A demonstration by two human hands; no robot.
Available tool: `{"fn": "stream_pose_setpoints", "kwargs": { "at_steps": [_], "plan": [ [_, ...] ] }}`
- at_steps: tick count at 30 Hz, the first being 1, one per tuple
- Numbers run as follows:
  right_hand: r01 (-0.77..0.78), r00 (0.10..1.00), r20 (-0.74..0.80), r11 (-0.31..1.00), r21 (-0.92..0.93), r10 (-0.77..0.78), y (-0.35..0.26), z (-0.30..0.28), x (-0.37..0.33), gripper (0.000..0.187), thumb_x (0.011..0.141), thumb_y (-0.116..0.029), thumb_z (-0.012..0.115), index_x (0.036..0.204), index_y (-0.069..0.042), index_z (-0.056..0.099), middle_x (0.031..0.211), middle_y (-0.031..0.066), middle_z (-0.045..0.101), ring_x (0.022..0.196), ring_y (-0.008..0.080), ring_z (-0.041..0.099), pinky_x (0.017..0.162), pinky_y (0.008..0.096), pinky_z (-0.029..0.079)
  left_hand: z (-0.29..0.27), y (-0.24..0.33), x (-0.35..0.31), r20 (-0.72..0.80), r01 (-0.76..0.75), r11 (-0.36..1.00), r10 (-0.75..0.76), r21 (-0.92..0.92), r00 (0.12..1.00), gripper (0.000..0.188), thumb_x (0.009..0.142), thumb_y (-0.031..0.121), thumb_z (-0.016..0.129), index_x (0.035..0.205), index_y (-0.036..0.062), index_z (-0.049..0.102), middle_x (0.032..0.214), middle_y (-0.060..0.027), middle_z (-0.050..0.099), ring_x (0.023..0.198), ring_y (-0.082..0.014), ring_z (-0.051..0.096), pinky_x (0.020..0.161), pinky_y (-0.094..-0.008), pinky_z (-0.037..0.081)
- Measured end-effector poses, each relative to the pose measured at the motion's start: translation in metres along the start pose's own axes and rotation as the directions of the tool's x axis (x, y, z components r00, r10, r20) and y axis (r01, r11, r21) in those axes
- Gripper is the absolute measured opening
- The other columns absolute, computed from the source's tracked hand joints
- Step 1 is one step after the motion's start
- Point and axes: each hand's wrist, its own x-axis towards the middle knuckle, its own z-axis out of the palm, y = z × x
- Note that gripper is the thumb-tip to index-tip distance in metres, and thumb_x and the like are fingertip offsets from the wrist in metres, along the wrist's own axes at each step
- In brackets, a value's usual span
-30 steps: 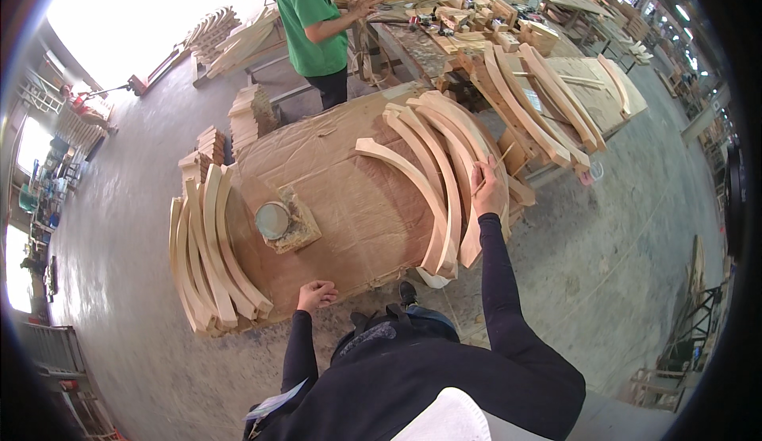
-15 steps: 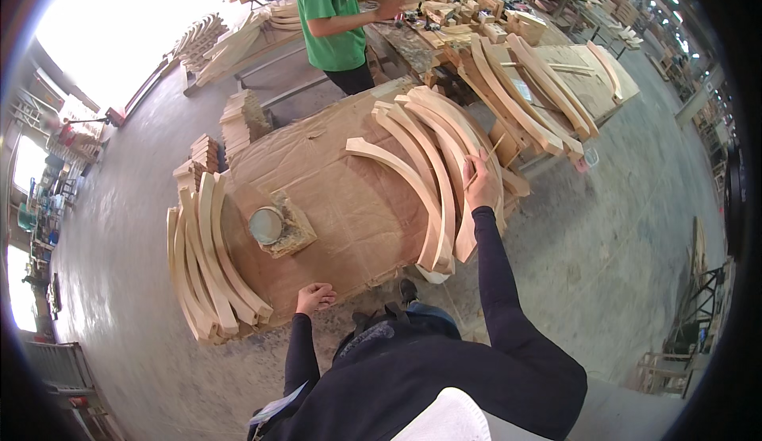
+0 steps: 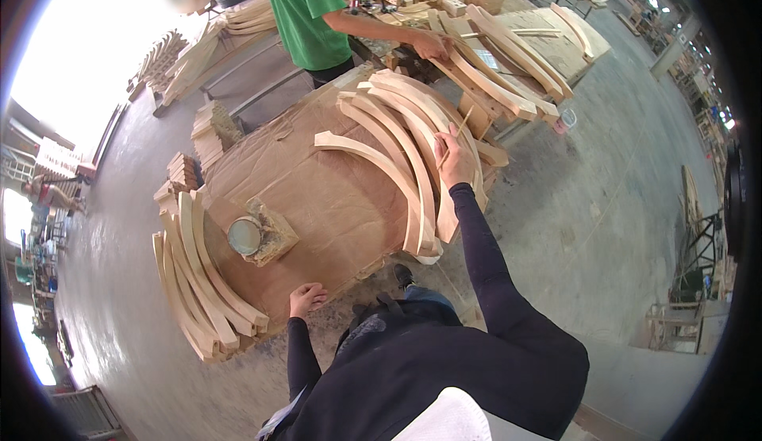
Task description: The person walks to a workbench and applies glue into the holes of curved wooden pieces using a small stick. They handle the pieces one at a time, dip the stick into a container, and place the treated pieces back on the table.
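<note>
My right hand [image 3: 452, 161] pinches a thin wooden stick [image 3: 467, 117] over a stack of curved wooden pieces [image 3: 406, 120] at the right of the table. Whether the stick carries a brush tip is too small to tell. Near the table's front edge, my left hand [image 3: 307, 299] hovers with fingers loosely curled together and nothing visible in them. A round tin [image 3: 244, 236] sits at the edge of a rough, crusted block [image 3: 275, 237] left of the middle. More curved wooden pieces [image 3: 198, 270] lie side by side at the table's left end.
Brown paper [image 3: 294, 159] covers the table. Across from me stands a co-worker in a green shirt [image 3: 308, 16], one hand [image 3: 432, 44] on curved pieces at a second bench [image 3: 524, 38]. Stacked wooden blocks [image 3: 213, 131] stand beyond the far left edge. Concrete floor [image 3: 603, 227] lies to the right.
The co-worker has stretched an arm right to the curved pieces on the second bench. The view has shifted, so the table appears further left. My hands keep much the same pose.
</note>
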Motion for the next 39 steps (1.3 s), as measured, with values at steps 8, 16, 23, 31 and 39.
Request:
{"fn": "stream_pose_setpoints", "kwargs": {
  "at_steps": [8,16,23,31,39],
  "plan": [
    [-0.119,0.990,0.083,0.989,0.087,0.112,0.008,0.004,-0.003,0.017,0.090,-0.022,0.058,0.102,-0.012,0.066,0.085,0.0147,0.069,0.075,0.0315,0.067,0.069,0.0400,0.053,-0.002,-0.002,0.005,0.023,0.002,1.000,-0.002,-0.028,1.000,0.025,0.089,0.019,0.068,0.104,-0.0011,0.063,0.085,-0.0117,0.069,0.062,-0.0131,0.065,0.046,-0.0221,0.048],
    [-0.016,0.997,-0.072,1.000,0.024,0.017,-0.010,-0.016,0.002,0.012,0.083,-0.014,0.065,0.094,-0.010,0.065,0.125,0.0207,0.060,0.106,0.0334,0.060,0.089,0.0397,0.049,-0.009,-0.005,0.012,0.028,0.003,0.999,-0.002,-0.044,1.000,0.027,0.088,0.018,0.070,0.105,-0.0013,0.061,0.085,-0.0129,0.069,0.062,-0.0154,0.066,0.043,-0.0225,0.047],
    [-0.037,0.998,-0.044,0.999,0.008,0.037,-0.011,-0.016,0.001,0.014,0.083,-0.013,0.064,0.096,-0.009,0.066,0.127,0.0194,0.059,0.109,0.0327,0.061,0.088,0.0402,0.050,-0.009,-0.003,0.010,0.036,0.018,0.996,-0.015,-0.082,0.999,0.025,0.088,0.016,0.070,0.104,-0.0013,0.061,0.085,-0.0133,0.069,0.062,-0.0155,0.065,0.044,-0.0219,0.047],
    [0.009,0.997,-0.079,1.000,0.011,-0.008,-0.003,-0.009,0.000,0.014,0.083,-0.014,0.065,0.096,-0.011,0.064,0.128,0.0202,0.058,0.107,0.0322,0.061,0.088,0.0395,0.049,-0.008,-0.002,0.008,0.040,0.015,0.996,-0.012,-0.090,0.999,0.022,0.089,0.015,0.069,0.102,-0.0007,0.062,0.084,-0.0134,0.069,0.061,-0.0155,0.066,0.044,-0.0221,0.048],
    [0.020,0.993,-0.113,1.000,-0.013,-0.021,-0.007,-0.015,0.001,0.013,0.082,-0.013,0.065,0.095,-0.010,0.064,0.126,0.0198,0.060,0.104,0.0326,0.062,0.086,0.0392,0.050,-0.007,0.000,0.010,0.059,0.022,0.995,-0.016,-0.096,0.998,0.021,0.089,0.015,0.069,0.101,-0.0009,0.062,0.085,-0.0139,0.069,0.061,-0.0156,0.066,0.043,-0.0228,0.049]
  ]
}}
